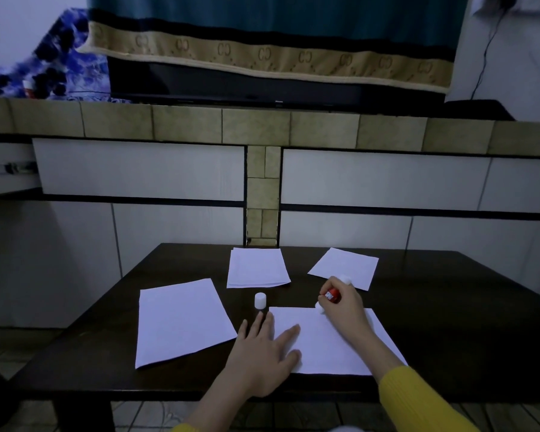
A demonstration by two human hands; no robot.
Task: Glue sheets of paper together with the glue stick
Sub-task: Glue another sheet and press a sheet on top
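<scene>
On the dark table (pixel 449 307), the near sheet (pixel 334 347) serves as landmark. At its far edge the right hand (pixel 343 302) grips the red glue stick (pixel 331 295), tip on the paper. Flat, fingers spread, the left hand (pixel 264 347) presses its left edge. Just beyond that corner stands the white cap (pixel 260 300). Left lies another sheet (pixel 181 321); farther back, a small stack (pixel 258 267) and a single sheet (pixel 345 267).

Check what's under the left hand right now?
The left hand lies flat, fingers spread, on the left edge of the near sheet; its outer fingers reach the dark table. Whatever lies beneath the palm is covered.
</scene>
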